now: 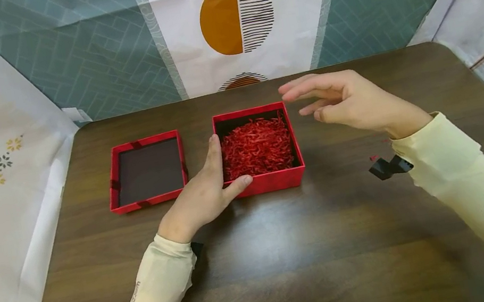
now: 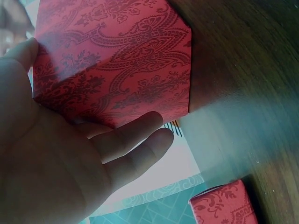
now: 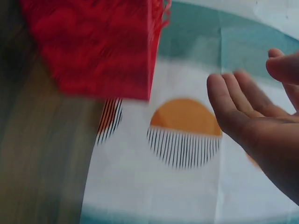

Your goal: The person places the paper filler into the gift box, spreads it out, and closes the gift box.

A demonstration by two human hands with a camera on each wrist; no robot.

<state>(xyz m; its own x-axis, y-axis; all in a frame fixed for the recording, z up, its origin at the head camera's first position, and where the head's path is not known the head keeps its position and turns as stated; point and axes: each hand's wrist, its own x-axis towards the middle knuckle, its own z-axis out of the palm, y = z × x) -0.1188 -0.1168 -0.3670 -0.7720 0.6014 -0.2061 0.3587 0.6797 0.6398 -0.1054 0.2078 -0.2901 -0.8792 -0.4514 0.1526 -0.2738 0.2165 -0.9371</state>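
A red box (image 1: 272,182) filled with red shredded paper (image 1: 257,147) stands on the table; its patterned outer wall (image 2: 117,51) shows close up in the left wrist view. My left hand (image 1: 203,193) rests against the box's left side, its fingers straight along that wall and the thumb at the front rim. Raised to the right of the box, my right hand (image 1: 345,100) holds nothing, its fingers loosely bent. The right wrist view has this hand (image 3: 266,112) apart from the red box (image 3: 98,51).
A shallow red box lid (image 1: 148,172) with a dark inside lies to the left of the box. Small red shreds (image 1: 373,157) show near my right wrist. The brown wooden table (image 1: 292,271) ends at the back against a patterned curtain (image 1: 103,51).
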